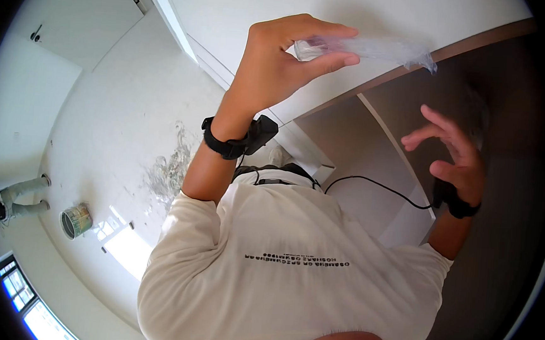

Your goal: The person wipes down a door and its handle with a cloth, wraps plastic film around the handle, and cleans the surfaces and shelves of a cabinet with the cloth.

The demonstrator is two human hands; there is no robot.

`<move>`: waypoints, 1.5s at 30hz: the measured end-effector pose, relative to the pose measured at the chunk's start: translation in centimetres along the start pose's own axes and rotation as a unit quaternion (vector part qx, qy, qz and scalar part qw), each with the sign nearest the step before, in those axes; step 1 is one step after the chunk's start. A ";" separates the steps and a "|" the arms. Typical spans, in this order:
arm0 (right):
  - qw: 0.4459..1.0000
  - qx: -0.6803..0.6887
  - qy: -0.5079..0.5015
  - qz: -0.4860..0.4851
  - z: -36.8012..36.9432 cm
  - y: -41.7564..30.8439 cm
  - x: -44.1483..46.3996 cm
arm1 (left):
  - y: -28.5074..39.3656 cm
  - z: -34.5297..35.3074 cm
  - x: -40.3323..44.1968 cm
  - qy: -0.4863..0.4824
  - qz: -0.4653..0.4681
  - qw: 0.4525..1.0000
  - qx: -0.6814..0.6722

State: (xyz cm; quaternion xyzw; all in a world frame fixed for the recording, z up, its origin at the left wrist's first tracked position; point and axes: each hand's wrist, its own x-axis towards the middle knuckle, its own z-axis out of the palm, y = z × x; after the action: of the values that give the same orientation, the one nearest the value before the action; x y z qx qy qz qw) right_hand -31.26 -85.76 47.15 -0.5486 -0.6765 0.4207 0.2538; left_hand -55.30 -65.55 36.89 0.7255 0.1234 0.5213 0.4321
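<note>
A crumpled piece of clear plastic wrap point(388, 50) is pinched between the thumb and fingers of my left hand point(293, 51). It stretches to the right, in front of a white panel point(233, 9) and close to the panel's brown edge point(412, 66). Whether anything is inside the plastic, I cannot make out. Below and right of it, my right hand point(454, 145) hangs apart with its fingers spread and partly bent, holding nothing. Each wrist wears a black strap, the left one point(240, 139) with a box on it.
Below the brown edge lies a shadowed recess with a pale upright board point(395, 137). A black cable point(379, 184) runs toward my right wrist. Left on the floor are grey smears point(168, 169), a stained bucket point(76, 221) and another person's legs point(27, 197).
</note>
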 end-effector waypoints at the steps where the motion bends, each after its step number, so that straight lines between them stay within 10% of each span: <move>1: 1.000 -0.020 0.005 0.014 -1.1 0.6 -0.8 | -0.2 -0.1 -0.1 0.005 -0.007 1.000 -0.005; 8: 0.877 -0.294 0.263 0.275 -14.6 15.0 -9.8 | -1.3 -0.6 -1.6 0.022 -0.070 0.996 -0.050; 14: 0.738 -0.224 0.317 0.552 -18.5 25.1 -16.4 | -4.0 0.5 -2.7 0.004 -0.091 0.983 -0.157; 20: 0.708 -0.153 0.334 0.603 -19.0 23.2 -15.2 | -4.4 2.2 -2.3 -0.002 -0.070 0.962 -0.264; 23: 0.760 -0.299 0.310 0.487 -25.4 33.6 -20.5 | -4.5 3.3 -2.5 -0.013 -0.076 0.953 -0.292; 32: 0.759 -0.099 0.407 0.498 -24.5 25.8 -15.7 | -4.3 3.5 -1.8 0.024 -0.048 0.944 -0.327; 35: 0.783 -0.297 0.405 0.366 -28.4 29.8 -15.6 | -3.3 2.5 -0.6 0.036 -0.017 0.952 -0.305; 45: 0.686 -0.387 0.373 0.490 -31.8 31.8 -13.8 | -3.1 2.5 0.3 0.049 -0.012 0.973 -0.227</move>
State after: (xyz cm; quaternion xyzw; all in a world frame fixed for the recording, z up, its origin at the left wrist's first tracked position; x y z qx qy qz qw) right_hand 14.87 -88.34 38.33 -0.9632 -0.2633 -0.0534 0.0076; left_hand -52.20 -64.74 34.48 0.5807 0.0309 0.5652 0.5852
